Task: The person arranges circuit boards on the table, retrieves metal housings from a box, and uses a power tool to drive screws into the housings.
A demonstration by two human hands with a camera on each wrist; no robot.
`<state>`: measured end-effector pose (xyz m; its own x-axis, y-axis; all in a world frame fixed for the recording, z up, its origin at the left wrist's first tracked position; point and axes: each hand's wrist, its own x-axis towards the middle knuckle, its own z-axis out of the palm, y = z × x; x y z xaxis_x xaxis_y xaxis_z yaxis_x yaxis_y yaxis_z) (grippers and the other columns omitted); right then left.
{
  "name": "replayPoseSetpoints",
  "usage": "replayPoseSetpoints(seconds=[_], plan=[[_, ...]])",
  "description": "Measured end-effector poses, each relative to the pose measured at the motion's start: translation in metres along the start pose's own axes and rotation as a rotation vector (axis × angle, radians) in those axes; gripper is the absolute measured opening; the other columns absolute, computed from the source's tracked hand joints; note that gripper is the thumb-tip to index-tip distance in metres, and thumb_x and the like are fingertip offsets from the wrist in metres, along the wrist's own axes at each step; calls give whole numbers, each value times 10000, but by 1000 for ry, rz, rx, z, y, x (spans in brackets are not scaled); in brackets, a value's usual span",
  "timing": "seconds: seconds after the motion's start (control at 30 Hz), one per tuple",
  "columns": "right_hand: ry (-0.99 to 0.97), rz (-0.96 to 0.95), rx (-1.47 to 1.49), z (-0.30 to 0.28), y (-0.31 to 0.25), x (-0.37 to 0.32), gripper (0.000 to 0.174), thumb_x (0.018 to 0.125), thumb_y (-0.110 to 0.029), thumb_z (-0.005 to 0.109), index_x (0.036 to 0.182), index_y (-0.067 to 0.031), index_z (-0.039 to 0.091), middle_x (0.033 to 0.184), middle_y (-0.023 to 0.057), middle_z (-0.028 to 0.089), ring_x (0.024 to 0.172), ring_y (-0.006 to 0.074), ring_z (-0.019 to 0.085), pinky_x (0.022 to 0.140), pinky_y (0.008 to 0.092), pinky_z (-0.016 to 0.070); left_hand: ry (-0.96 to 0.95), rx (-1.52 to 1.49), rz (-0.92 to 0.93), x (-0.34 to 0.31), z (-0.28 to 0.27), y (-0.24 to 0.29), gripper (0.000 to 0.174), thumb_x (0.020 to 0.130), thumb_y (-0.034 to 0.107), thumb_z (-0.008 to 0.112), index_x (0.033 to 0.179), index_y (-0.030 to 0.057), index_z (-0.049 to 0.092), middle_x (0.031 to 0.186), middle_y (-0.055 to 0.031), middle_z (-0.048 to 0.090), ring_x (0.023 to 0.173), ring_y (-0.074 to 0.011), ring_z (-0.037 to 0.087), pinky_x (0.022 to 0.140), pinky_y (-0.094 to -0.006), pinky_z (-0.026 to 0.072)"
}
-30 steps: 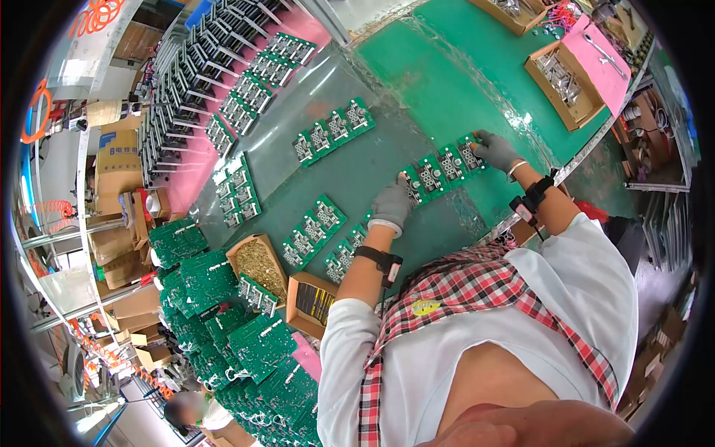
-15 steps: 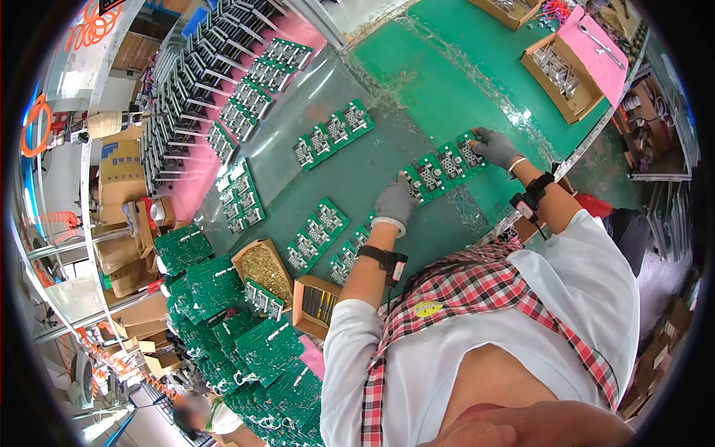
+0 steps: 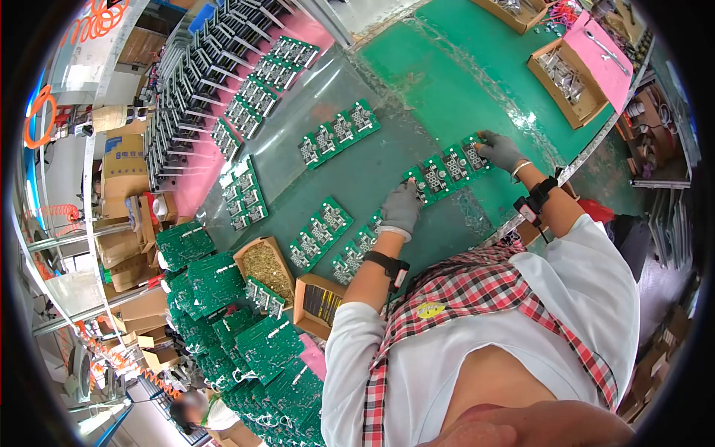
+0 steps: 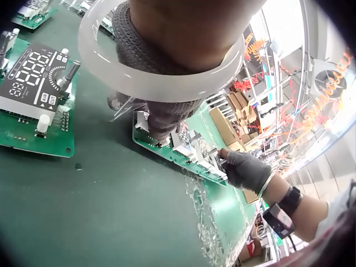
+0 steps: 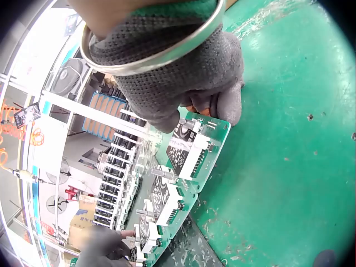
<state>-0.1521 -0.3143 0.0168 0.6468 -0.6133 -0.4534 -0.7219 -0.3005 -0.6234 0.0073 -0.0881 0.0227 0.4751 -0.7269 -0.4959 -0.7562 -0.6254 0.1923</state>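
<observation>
Head view against the frames of half a second and one second ago: little changes. Both hands and the circuit board (image 3: 445, 170) keep the same arrangement; the slight offset runs through the whole scene, so I read it as head motion rather than handling. The board lies between the hands, its near-left end at the fingertips of the left hand (image 3: 402, 207), its far-right end at those of the right hand (image 3: 502, 152). Right wrist view: right hand pinches its end, thumb on one side, fingers on the other. Left hand has bent fingers gripping the opposite end; what lies under that end is hidden. Whether the board sits flat on the green tabletop (image 3: 417, 82) or is raised slightly, cannot tell. To the left of the left hand, near, a second board (image 3: 322, 234) lies apart; a third board (image 3: 350, 261) is closer, partly covered by the forearm. Beyond the left hand, further off, another board (image 3: 339, 135). Beyond and right of the right hand, well apart, an open carton (image 3: 590, 111) of metal parts. Judgement: a steady two-ended hold, with placing or aligning in hand and no release yet.
</observation>
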Motion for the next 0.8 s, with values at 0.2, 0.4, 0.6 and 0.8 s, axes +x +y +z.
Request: replayPoseSetpoints(seconds=[0.2,0.4,0.6,0.8], plan=[[9,-19,-4,2,4,2,519,802,-357,525,1197,-24,474,1124,175,553,1034,306,532,901,352,397,-150,-190,-197,2,-29,8,674,703,280,693,1256,78,364,1102,-160,536,1045,-319,503,813,-403,451],[13,-36,-9,2,5,2,519,804,-363,519,1195,-24,476,1126,179,549,1031,310,531,902,352,397,-138,-60,-185,6,-27,9,684,704,315,691,1249,85,347,1099,-151,528,1028,-300,527,816,-400,464],[6,-23,-8,3,5,3,516,804,-363,516,1192,-25,479,1124,179,551,1028,309,533,899,354,399,-19,7,-81,0,-3,1,721,717,323,674,1298,95,312,1122,-151,512,1009,-294,533,813,-404,460],[9,-21,2,2,4,1,496,801,-349,519,1174,-24,489,1084,182,569,1002,320,544,877,362,415,-37,-137,-201,-1,-13,3,735,739,343,647,1329,110,275,1117,-143,505,1017,-291,526,808,-400,460]])
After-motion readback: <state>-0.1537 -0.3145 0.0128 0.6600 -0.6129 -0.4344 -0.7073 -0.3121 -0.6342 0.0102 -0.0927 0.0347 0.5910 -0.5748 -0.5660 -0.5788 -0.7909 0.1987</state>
